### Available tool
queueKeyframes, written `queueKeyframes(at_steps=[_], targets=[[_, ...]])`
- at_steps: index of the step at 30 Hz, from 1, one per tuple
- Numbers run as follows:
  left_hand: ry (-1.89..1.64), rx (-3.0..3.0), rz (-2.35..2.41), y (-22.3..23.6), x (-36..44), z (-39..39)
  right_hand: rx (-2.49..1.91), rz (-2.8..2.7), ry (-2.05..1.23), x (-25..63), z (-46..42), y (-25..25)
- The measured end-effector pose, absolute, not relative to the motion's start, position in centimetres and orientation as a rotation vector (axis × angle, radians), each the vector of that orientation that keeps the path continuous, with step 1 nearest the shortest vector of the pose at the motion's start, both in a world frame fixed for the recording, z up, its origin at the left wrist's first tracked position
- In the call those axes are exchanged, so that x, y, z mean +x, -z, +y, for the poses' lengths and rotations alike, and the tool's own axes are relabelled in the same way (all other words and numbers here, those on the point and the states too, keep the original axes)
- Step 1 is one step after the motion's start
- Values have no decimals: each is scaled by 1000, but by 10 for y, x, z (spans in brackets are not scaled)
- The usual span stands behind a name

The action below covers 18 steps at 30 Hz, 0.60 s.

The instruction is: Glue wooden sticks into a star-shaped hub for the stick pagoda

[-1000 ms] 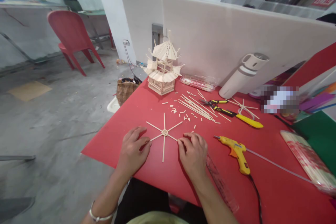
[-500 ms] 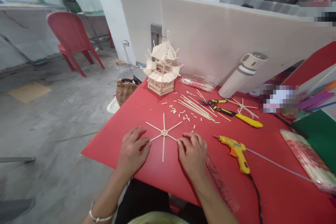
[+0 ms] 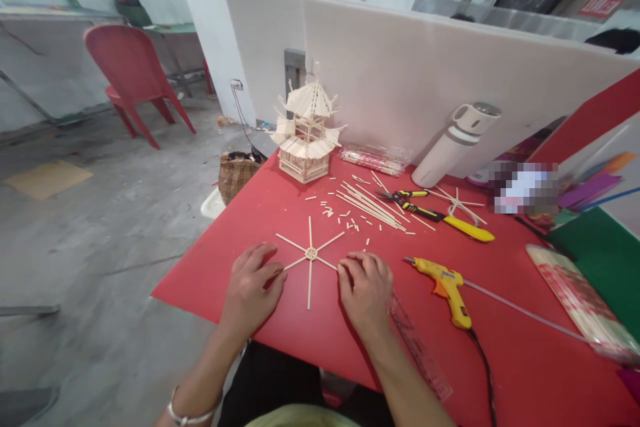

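Between my hands is a star-shaped frame (image 3: 311, 253) of thin wooden sticks, its spokes joined at a small ring in the centre. My left hand (image 3: 254, 283) pinches the tip of its lower-left spoke between thumb and fingers. On the other side, my right hand (image 3: 367, 287) has thumb and fingers closed on the end of the lower-right spoke. The remaining spokes are free, one pointing toward me. Beyond the frame lie short cut stick pieces (image 3: 327, 211) and a bundle of long sticks (image 3: 373, 205).
A stick-built pagoda (image 3: 306, 140) stands at the back of the red table (image 3: 225, 247). To the right are yellow-handled pliers (image 3: 435, 215), a yellow glue gun (image 3: 445, 287) with its cord, a clear ruler (image 3: 420, 350), a white bottle (image 3: 453, 147), another stick star (image 3: 457, 202) and packaged sticks (image 3: 580, 300).
The view has shifted slightly, so everything on the table appears a little further left. My hands keep the same hold on the star-shaped frame.
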<state>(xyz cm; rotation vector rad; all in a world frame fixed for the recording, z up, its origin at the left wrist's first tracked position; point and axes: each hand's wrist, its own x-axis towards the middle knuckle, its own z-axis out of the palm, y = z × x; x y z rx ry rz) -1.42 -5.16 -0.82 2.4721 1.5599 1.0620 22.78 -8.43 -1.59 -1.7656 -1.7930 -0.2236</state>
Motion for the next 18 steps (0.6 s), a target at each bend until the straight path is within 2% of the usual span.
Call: queueKeyframes(at_steps=[18], targets=[[-1105, 2463, 1518, 11, -16, -52, -1942, -1725, 362, 261, -72, 5]])
